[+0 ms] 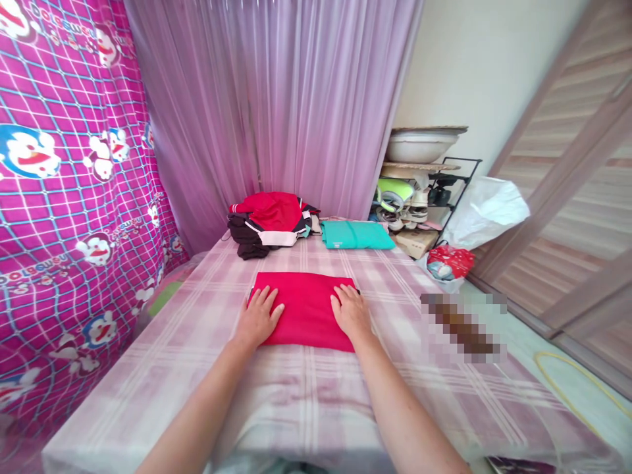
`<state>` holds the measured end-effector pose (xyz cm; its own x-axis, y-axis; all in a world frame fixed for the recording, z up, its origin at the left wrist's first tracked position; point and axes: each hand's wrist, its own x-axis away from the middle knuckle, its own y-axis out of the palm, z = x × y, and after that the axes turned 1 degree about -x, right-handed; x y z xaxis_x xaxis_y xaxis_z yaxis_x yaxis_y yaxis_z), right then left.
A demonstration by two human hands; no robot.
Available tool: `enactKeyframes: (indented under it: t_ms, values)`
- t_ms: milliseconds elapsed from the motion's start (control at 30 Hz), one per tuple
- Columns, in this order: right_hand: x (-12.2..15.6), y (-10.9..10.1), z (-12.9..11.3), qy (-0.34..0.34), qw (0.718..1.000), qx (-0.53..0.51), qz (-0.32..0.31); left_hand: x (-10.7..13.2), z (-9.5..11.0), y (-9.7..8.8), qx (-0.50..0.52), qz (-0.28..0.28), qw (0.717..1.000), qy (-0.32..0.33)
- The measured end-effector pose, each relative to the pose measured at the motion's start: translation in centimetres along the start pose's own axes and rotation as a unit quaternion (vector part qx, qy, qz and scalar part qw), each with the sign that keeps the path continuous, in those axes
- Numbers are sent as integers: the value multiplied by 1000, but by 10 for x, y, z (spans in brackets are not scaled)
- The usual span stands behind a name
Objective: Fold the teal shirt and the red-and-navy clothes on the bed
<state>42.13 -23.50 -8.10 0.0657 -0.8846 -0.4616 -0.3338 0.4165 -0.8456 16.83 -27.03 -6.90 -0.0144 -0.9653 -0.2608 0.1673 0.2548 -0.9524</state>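
Note:
A red garment, folded into a flat rectangle, lies on the plaid tablecloth in front of me. My left hand rests flat on its left end with the fingers spread. On the right end lies my right hand, palm down and fingers apart. Small dark bits show at the garment's side edges near my fingertips. Beyond it sits a loose heap of red, black and white clothes. To the right of that heap is a folded teal garment.
Purple curtains hang behind the table, and a pink cartoon-print cloth hangs at left. A rack of shoes stands back right, near a white plastic bag and a red bag. A pixelated patch covers something at right.

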Motion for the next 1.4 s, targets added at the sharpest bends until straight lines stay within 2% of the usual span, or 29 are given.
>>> enactKeyframes:
  t_ms: [100, 367, 567, 633, 733, 800, 900, 1033, 1100, 1233, 1333, 1400]
  values:
    - [1, -1, 0, -1, 1000, 0, -8, 6, -5, 4, 19, -1, 1000, 0]
    - [11, -10, 4, 35, 999, -4, -40, 2, -10, 12, 36, 13, 999, 2]
    - [23, -14, 24, 33, 998, -54, -19, 1, -15, 20, 42, 44, 998, 16]
    - [25, -16, 37, 70, 994, -82, -15, 0, -16, 21, 43, 50, 997, 25]
    - [27, -20, 57, 191, 977, -92, -14, -1, -16, 20, 48, 45, 998, 22]
    - [28, -21, 66, 235, 969, -80, -16, -1, -15, 19, 54, 39, 998, 16]
    - [29, -22, 68, 212, 975, -58, -23, 0, -14, 16, 70, 39, 997, 12]
    - [30, -22, 65, 179, 983, -43, -23, 5, -15, 11, 131, 73, 989, 16]
    - [30, -23, 65, 176, 983, -45, -24, 10, -19, 7, 176, 98, 980, -8]
    - [31, -26, 65, 185, 980, -58, -36, 23, -35, -3, 219, 134, 960, -111]
    - [31, -29, 65, 199, 977, -58, -53, 31, -49, -11, 200, 132, 956, -171]
    - [32, -30, 65, 202, 977, -42, -55, 36, -55, -15, 177, 108, 961, -181]
